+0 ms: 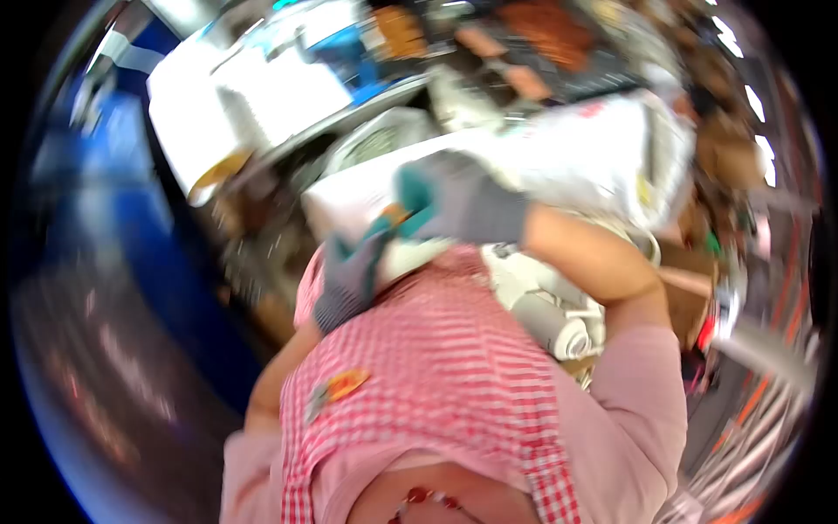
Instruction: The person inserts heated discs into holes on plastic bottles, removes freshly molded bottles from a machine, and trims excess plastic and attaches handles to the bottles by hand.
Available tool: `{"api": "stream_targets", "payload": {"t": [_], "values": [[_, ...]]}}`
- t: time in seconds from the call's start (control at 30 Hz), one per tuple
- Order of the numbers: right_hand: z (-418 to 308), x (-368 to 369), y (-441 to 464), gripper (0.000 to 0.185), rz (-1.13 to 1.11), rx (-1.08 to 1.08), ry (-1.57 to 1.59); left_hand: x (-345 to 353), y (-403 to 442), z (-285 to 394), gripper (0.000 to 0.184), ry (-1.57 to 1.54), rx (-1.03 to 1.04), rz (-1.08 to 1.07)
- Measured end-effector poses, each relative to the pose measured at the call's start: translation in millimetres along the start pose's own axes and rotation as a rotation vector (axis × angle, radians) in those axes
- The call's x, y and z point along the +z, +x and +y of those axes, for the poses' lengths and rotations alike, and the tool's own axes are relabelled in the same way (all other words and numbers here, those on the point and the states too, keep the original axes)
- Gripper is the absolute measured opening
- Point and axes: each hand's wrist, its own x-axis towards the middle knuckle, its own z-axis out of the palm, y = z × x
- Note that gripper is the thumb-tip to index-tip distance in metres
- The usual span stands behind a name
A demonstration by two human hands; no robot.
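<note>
Both of my hands wear grey gloves with teal fingers and meet in front of my red-and-white checked apron (436, 349). My left hand (351, 278) points up, its fingertips against a small orange thing (397, 214) that is too blurred to name. From the right, my right hand (458, 199) reaches across with its fingers curled at the same spot. Just below the fingers, a pale white object (410, 257) shows in part against the apron; which hand holds it, if either, is unclear.
Beyond my hands lies a large white sack (585, 153). White sheets or a board (279, 96) stand at the upper left, near a blue surface (122, 218). White cylindrical items (559, 330) and a cardboard box (685, 293) are at the right. Much is motion-blurred.
</note>
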Motion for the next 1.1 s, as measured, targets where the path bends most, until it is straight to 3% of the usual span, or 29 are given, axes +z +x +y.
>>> {"api": "stream_targets", "payload": {"t": [0.03,0.1,0.17,0.23,0.3,0.33,0.37,0.4,0.43,0.5,0.57,0.6,0.7,0.77,0.83,0.9,0.93,1.0,1.03,1.1], "values": [[-3.1,11.3,-0.8,0.036,0.027,-0.01,-0.172,-3.8,9.8,-11.5,0.031,-0.274,-0.082,-0.084],[-10.6,33.1,-5.4,0.034,0.138,0.127,-0.208,-8.4,19.5,-7.4,0.028,-0.091,0.03,-0.083],[-6.4,41.1,-10.7,0.035,0.163,0.245,-0.038,-15.5,28.2,-14.0,0.028,0.049,0.221,-0.189],[15.9,16.2,-40.6,0.028,0.067,0.15,0.623,-12.3,31.6,-13.2,0.027,-0.021,0.119,-0.152],[58.4,10.7,-78.9,0.026,0.517,0.2,0.635,-18.5,37.3,-18.7,0.026,0.621,0.853,-0.181],[107.4,3.3,-105.7,0.026,0.756,0.193,0.568,-16.6,36.6,-16.1,0.025,0.41,0.593,-0.207],[146.9,-22.6,-140.5,0.025,0.893,0.398,0.539,-14.9,35.8,-12.8,0.026,0.204,0.336,-0.226],[202.6,-41.7,-178.9,0.019,1.116,0.409,0.373,-9.6,33.9,-11.4,0.026,0.189,0.332,-0.221],[267.2,-59.6,-224.4,0.021,1.225,0.553,-0.155,-4.4,31.7,-10.3,0.026,0.174,0.328,-0.216],[296.1,-103.4,-274.4,0.04,0.841,1.261,-0.588,16.7,22.5,-0.1,0.027,0.14,0.379,-0.126],[382.2,-93.5,-318.3,0.039,0.792,0.911,-0.576,33.2,13.8,21.6,0.024,0.007,0.242,-0.076],[372.3,-104.9,-302.2,0.039,0.534,1.074,-0.663,42.6,15.9,14.7,0.02,0.009,0.318,-0.019],[363.0,-120.9,-290.4,0.04,0.41,0.991,-0.721,60.2,15.3,-4.3,0.015,0.655,0.933,0.006],[376.7,-123.9,-299.3,0.039,0.378,0.941,-0.842,93.5,-3.0,9.5,0.026,-0.194,0.194,-0.009],[324.4,-148.5,-305.4,0.041,0.362,1.052,-0.776,97.4,-7.3,0.6,0.021,0.047,0.324,-0.043],[315.6,-161.2,-331.8,0.045,0.615,1.033,-0.819,109.3,-18.1,3.8,0.017,0.131,0.346,-0.027],[304.0,-162.9,-337.9,0.045,0.615,1.031,-0.818,110.5,-19.3,-0.9,0.017,0.278,0.441,-0.007],[281.4,-158.8,-339.8,0.038,1.174,0.321,-0.926,115.2,-24.9,-5.8,0.017,0.424,0.532,0.017],[273.3,-151.4,-331.2,0.038,1.178,0.321,-0.927,117.0,-26.3,-3.2,0.013,0.462,0.572,-0.002],[257.1,-124.4,-308.7,0.032,1.408,0.358,0.114,115.3,-28.2,-6.4,0.008,0.507,0.623,-0.021]]}}
